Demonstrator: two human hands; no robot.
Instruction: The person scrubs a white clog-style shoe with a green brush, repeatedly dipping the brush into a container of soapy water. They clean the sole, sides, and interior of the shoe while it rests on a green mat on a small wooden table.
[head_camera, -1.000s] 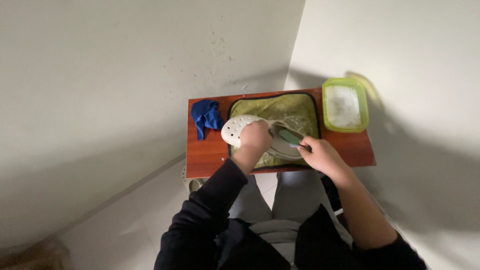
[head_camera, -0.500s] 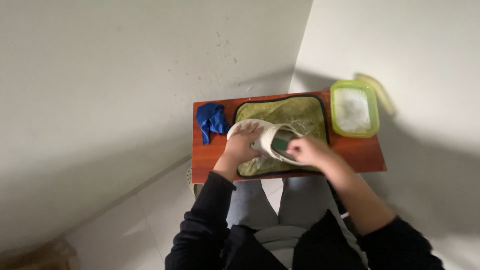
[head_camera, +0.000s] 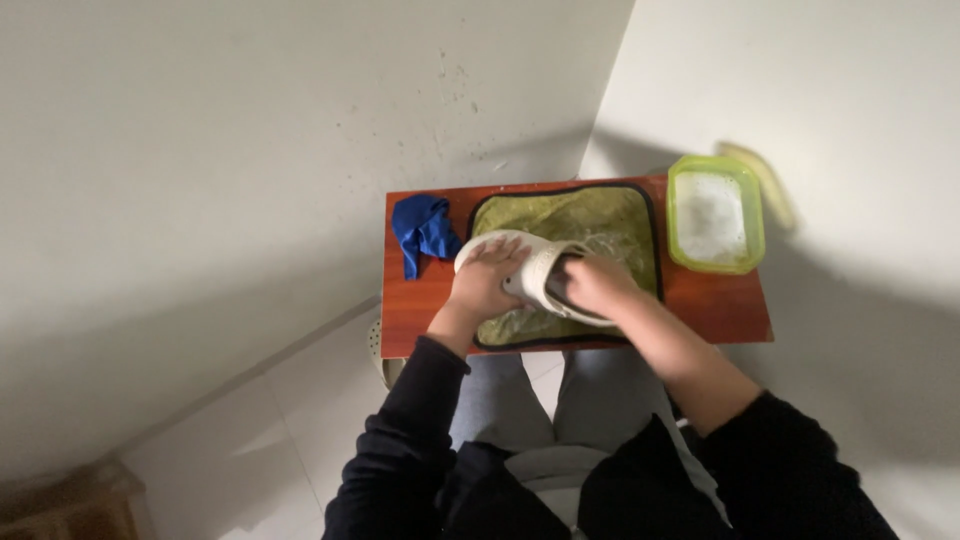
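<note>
The person wears a black long-sleeved top; its left sleeve (head_camera: 400, 440) ends at a snug cuff toward 12 o'clock, and the right sleeve (head_camera: 790, 470) is pushed up the forearm. Grey trousers (head_camera: 560, 400) cover the legs. Both hands are bare.

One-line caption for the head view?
Left hand steadies a white clog on a green mat while right hand works inside it.

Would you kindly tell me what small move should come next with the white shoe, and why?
Probably another short scrubbing stroke: the left hand pins the white shoe on the green mat, and the right hand presses into it.
</note>
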